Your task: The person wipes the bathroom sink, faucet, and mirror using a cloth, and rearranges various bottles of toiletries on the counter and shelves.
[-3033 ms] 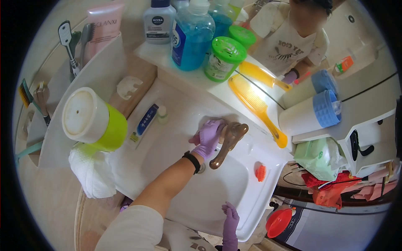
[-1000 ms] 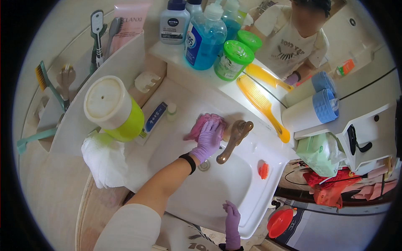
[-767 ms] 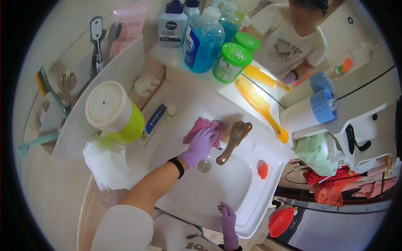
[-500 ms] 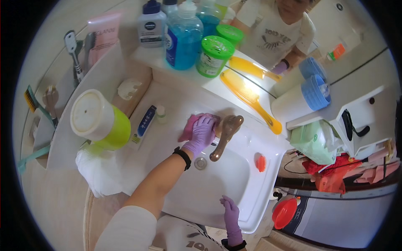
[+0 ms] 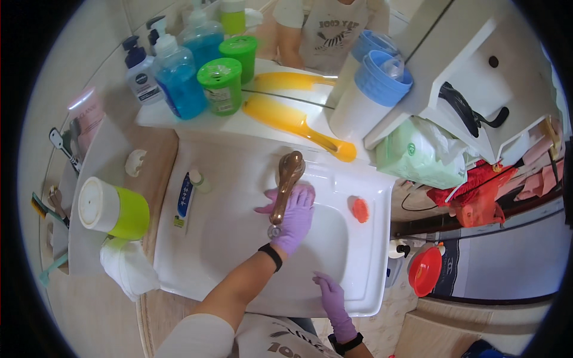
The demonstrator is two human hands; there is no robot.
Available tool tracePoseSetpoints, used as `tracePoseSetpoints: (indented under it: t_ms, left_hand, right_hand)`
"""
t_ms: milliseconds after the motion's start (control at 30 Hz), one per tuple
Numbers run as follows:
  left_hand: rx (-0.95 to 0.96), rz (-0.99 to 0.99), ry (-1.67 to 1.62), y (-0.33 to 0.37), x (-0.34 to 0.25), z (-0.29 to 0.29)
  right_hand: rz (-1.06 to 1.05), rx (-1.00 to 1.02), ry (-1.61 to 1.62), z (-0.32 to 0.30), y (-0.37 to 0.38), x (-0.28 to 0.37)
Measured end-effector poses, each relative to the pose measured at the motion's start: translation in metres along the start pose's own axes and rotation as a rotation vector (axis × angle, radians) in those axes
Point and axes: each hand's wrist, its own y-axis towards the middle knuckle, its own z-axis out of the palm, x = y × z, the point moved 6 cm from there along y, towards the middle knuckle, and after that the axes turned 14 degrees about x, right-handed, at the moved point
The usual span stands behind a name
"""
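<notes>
My left hand (image 5: 296, 224), in a purple glove, presses a pink cloth (image 5: 264, 209) against the white sink (image 5: 227, 244). The bronze faucet (image 5: 287, 182) stands in front of part of the cloth and the fingers. Over the sink's near right rim hangs my right hand (image 5: 330, 295), gloved the same way, fingers loosely stretched with nothing held. An orange-red scrub brush (image 5: 360, 210) lies on the sink's right ledge. On the left ledge are a blue toothpaste tube (image 5: 185, 197) and a small bottle with a pale cap (image 5: 199, 181).
Along the mirror shelf stand a blue soap bottle (image 5: 181, 83), a green-lidded tub (image 5: 221, 86), a yellow comb (image 5: 292, 125) and blue-rimmed cups (image 5: 382, 83). A green-and-white canister (image 5: 128, 212) sits at the left. Green-wrapped tissues (image 5: 421, 155) lie right, above a red basin (image 5: 425, 271).
My left hand has slid the cloth rightward from the faucet's left side to behind and beside it. The view has shifted. My right hand remains by the near rim.
</notes>
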Motion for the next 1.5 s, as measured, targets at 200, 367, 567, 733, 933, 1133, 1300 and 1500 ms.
tracePoseSetpoints:
  t_ms: [200, 367, 567, 733, 933, 1133, 1300, 1500]
  left_hand:
    - [0.17, -0.076, -0.18, 0.058, -0.036, -0.002]
    - [0.15, -0.126, -0.058, 0.025, -0.057, -0.003]
    - [0.124, -0.273, 0.11, 0.07, -0.078, 0.001]
    - [0.164, -0.23, 0.096, 0.085, -0.129, 0.004]
    - [0.123, 0.286, -0.231, 0.066, -0.146, 0.009]
    - [0.015, -0.061, -0.172, 0.07, -0.092, -0.007]
    - [0.21, 0.11, -0.073, 0.07, -0.164, 0.003]
    - [0.085, 0.54, 0.101, 0.097, -0.156, 0.009]
  right_hand:
    - [0.011, -0.095, 0.027, -0.039, -0.005, -0.029]
    - [0.048, -0.166, 0.094, -0.065, -0.026, -0.053]
    - [0.015, -0.183, 0.094, -0.087, -0.027, -0.055]
    - [0.012, -0.224, 0.171, -0.101, -0.034, -0.053]
    - [-0.013, -0.221, 0.166, -0.105, -0.042, -0.058]
    - [-0.032, -0.201, 0.159, -0.107, -0.04, -0.048]
    - [-0.018, -0.204, 0.169, -0.1, -0.038, -0.052]
    - [-0.04, -0.184, 0.156, -0.102, -0.033, -0.049]
